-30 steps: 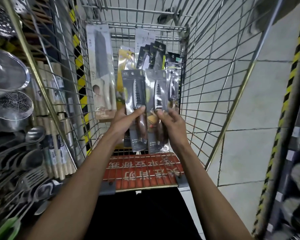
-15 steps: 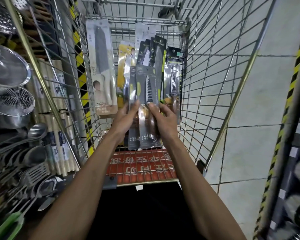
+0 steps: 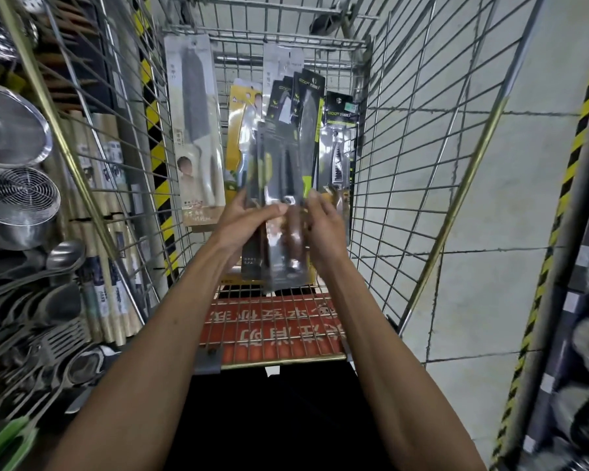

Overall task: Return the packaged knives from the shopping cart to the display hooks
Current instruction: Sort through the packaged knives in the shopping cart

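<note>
Nearest you, above the red flap (image 3: 272,329) at the handle end of the cart (image 3: 456,198), your left hand (image 3: 249,217) and right hand (image 3: 323,227) have come together. A second ago each held one knife pack, side by side; now the two packs (image 3: 283,185) overlap in one upright stack, one partly behind the other. Your left hand grips the stack's left edge with the thumb across its face, and your right hand's fingers curl on the right edge, so both hands are clamped on the same bundle, close but not touching. The bundle stands upright between the cart's walls. That reads as gathering a load for one trip, with hanging not yet begun. Beyond your hands more knives wait: a cleaver pack (image 3: 194,130) leaning at the left wall, a yellow pack (image 3: 242,130), black packs (image 3: 308,103) and a clear pack (image 3: 340,147) at far right. A strainer (image 3: 14,198) and ladles (image 3: 65,256) sit on the shelving at left. The hooks meant for the knives are not in view, so most of the task looks to be ahead of you.
</note>
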